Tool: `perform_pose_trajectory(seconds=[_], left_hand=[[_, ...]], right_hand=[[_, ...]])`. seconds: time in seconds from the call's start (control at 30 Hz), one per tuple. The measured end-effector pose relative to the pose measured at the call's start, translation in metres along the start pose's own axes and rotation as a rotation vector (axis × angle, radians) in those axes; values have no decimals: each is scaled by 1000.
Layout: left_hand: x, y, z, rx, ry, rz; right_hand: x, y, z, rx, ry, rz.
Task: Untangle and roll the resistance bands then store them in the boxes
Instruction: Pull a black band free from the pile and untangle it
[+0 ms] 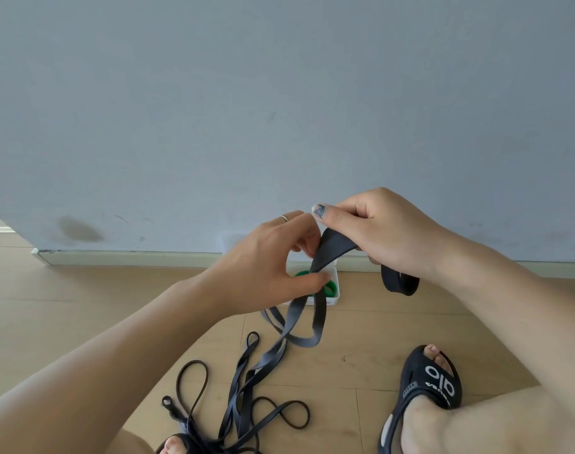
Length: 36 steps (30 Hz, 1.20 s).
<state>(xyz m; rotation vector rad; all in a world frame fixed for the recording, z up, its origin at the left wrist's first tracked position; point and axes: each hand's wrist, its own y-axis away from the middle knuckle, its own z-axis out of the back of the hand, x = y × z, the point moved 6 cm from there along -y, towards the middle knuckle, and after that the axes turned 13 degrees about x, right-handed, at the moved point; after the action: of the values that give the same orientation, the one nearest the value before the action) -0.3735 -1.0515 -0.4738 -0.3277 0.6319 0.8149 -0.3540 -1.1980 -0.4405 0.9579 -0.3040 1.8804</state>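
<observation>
A wide dark grey resistance band (330, 249) stretches between both hands above the floor. My right hand (378, 229) grips its upper part, and a short loop of it (400, 283) hangs below that hand. My left hand (276, 253) pinches the same band lower down with thumb and fingers. The rest of the band droops in loops (307, 326) toward a tangle of thin black bands (233, 404) on the floor. Behind the hands stands a white box (332, 298) against the wall, with a rolled green band (330, 286) inside, partly hidden by my left hand.
A grey wall (279, 109) with a pale baseboard (132, 257) runs close behind the box. Wooden floor (83, 306) spreads left and right. My right foot in a black slide sandal (425, 388) rests at the lower right; my left foot's toes (173, 445) touch the tangle.
</observation>
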Motion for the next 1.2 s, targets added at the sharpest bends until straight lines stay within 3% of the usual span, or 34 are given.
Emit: perform_pose_trajectory(seconds=[0.17,0.43,0.63,0.97,1.2], left_hand=[[-6,-1,1,-13,3,-48],[0,-1,2,55,196,57],[-5,2,-1,129,145,57],[2,14,7,358,219,111],[5,16,9,334,248,168]], right_hand=[[2,4,4,-15,39,9],[1,12,11,33,-45,14],[-8,11,12,34,62,-28],[-26,15,-5,336,52,-188],[-21,12,-14,389,43,-156]])
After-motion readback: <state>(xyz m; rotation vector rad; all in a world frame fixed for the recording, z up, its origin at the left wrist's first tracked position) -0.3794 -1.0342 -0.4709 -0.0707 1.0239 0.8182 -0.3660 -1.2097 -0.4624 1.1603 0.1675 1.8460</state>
